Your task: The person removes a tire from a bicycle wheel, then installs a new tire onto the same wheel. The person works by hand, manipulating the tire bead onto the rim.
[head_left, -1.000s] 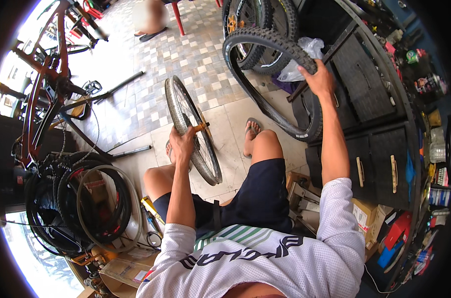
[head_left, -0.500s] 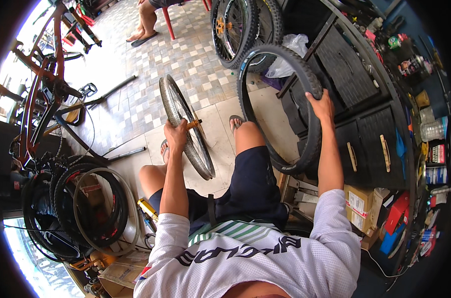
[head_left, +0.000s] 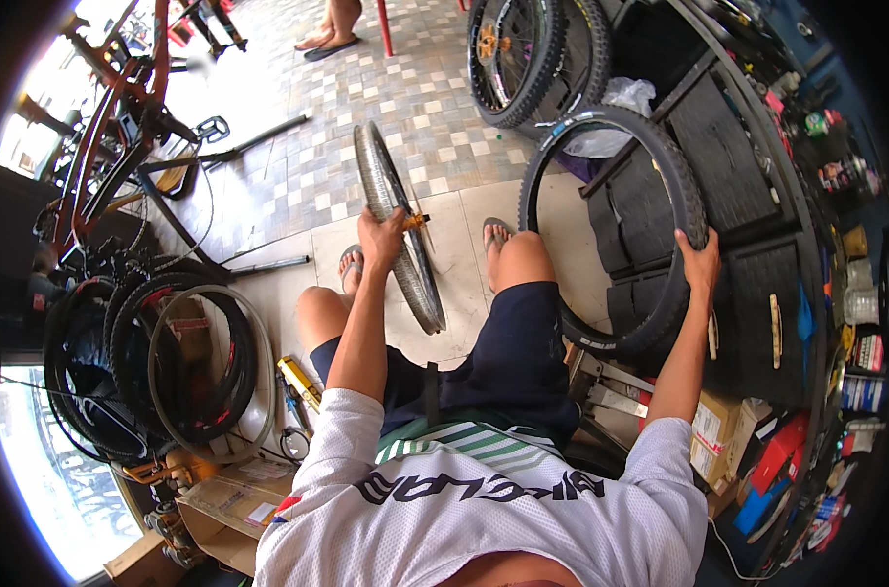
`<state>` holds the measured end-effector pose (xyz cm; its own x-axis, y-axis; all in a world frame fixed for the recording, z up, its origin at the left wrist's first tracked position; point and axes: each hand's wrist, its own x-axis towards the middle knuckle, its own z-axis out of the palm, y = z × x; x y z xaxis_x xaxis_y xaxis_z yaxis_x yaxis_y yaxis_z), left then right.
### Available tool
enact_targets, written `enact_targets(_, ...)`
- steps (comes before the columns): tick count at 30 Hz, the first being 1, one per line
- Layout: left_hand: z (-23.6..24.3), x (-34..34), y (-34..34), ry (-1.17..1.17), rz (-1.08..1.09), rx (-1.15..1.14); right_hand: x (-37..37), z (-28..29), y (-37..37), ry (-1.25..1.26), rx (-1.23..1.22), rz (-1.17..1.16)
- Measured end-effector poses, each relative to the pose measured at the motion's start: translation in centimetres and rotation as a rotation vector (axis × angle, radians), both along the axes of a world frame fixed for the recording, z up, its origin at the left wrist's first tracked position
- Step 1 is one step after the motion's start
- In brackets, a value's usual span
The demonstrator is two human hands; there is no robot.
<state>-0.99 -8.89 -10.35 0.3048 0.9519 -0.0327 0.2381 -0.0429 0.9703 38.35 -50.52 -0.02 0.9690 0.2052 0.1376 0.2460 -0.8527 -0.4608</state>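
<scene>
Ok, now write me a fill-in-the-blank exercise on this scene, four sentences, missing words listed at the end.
1. The left hand grips a spoked ____.
2. The right hand holds a loose black ____.
3. The bike frame is toward the picture's ____ edge.
4. The shirt is mostly ____.

Missing words: wheel; tyre; left; white.
</scene>
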Motion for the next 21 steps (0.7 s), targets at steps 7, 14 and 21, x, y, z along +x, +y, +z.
enact_targets(7, 0.7, 0.7, -1.5, 0.031, -0.058, 0.021, -1.1, -2.0, -0.9, -0.134, -0.183, -0.117)
enact_targets(14, 2.0, 0.6, -4.3, 0.031, -0.082, 0.037, -5.1, -1.5, 2.0, -0.503, -0.183, -0.005)
enact_targets(21, 0.2, -1.3, -6.3, 0.019, -0.066, 0.004, -13.9, -1.3, 11.2, -0.434, 0.157, 0.429)
